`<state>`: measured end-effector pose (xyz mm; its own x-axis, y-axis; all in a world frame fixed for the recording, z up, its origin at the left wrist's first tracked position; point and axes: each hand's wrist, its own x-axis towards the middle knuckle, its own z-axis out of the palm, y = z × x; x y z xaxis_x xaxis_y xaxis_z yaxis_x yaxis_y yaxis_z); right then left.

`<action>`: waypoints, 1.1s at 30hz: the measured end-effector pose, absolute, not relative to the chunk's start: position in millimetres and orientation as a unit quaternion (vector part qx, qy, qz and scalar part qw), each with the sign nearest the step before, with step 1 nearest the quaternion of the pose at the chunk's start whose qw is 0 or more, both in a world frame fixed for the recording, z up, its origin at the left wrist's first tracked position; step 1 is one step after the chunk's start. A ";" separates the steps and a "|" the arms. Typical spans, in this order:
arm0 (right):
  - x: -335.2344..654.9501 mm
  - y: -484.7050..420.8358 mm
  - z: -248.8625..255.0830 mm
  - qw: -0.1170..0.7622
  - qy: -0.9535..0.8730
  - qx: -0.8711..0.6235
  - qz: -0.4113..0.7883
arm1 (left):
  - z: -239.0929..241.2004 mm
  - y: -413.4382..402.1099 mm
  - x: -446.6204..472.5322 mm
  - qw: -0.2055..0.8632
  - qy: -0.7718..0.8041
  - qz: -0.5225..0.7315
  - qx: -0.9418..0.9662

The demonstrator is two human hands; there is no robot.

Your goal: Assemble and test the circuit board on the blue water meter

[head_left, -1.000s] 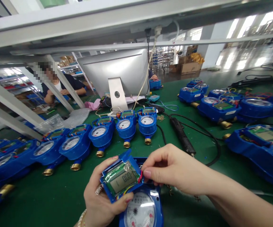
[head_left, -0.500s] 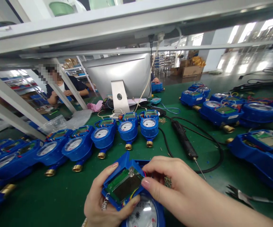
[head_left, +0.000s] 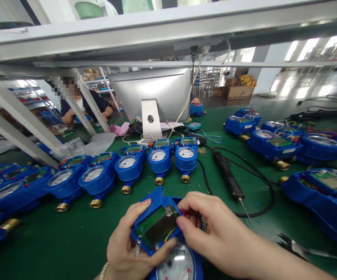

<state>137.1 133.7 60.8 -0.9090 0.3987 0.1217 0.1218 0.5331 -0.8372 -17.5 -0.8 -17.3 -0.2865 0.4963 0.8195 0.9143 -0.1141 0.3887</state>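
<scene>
The left hand (head_left: pixel 124 249) curls around the left edge of a blue display module (head_left: pixel 158 225), thumb across its lower rim and fingers along its far side, so its grip is clenched on the module. The module is a flat plastic tray, tilted up toward the camera, holding a green circuit board with a dark glassy screen and thin coloured wires at its near corner. It lies between the two grips, directly above the round white dial of a blue water meter (head_left: pixel 177 264) that sits under both hands. The right hand (head_left: pixel 212 233) presses in from the module's right side, thumb tip on the screen's right edge and fingers bent over the far corner; its grip is pinched on the module too.

Left of and beyond the left grip, a curved row of blue water meters (head_left: pixel 127 165) with brass threaded ends stands on the green felt-like surface (head_left: pixel 69 241). Beyond the right grip lies a slim black soldering iron (head_left: pixel 228 177) with a metal tip and looping black cord. Far right, more blue meters (head_left: pixel 273 144) rest open.
</scene>
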 end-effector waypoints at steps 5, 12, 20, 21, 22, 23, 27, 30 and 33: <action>144.5 150.5 68.5 0.065 -0.808 -0.110 0.576 | -17.4 -1.9 -17.6 0.204 -0.651 -0.495 -0.539; 143.6 146.4 68.2 0.111 -0.836 -0.127 0.522 | -10.4 1.4 -15.6 0.202 -0.643 -0.486 -0.556; 138.2 134.7 71.5 0.105 -0.882 -0.164 0.428 | -7.3 0.2 -14.2 0.222 -0.634 -0.462 -0.579; 138.1 133.4 70.6 0.106 -0.884 -0.173 0.420 | -7.4 0.0 -14.4 0.225 -0.632 -0.459 -0.583; 138.1 132.3 69.6 0.108 -0.886 -0.180 0.414 | -7.5 -0.3 -14.7 0.227 -0.629 -0.458 -0.586; 138.2 131.7 68.9 0.111 -0.886 -0.184 0.411 | -7.7 -0.5 -15.0 0.227 -0.627 -0.458 -0.588; 141.0 136.8 70.9 0.098 -0.863 -0.163 0.469 | -10.3 -1.8 -16.4 0.231 -0.627 -0.469 -0.578; 146.0 145.8 75.9 0.087 -0.839 -0.121 0.523 | -13.5 -2.3 -17.3 0.236 -0.635 -0.478 -0.559; 150.3 150.1 78.6 0.101 -0.842 -0.108 0.519 | -15.9 -2.4 -17.7 0.236 -0.640 -0.484 -0.548</action>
<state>150.3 150.1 78.6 -0.9563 0.2863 0.0584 0.0767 0.4387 -0.8954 -17.7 -2.4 -15.9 -0.2872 0.4734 0.8327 0.9303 -0.0690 0.3601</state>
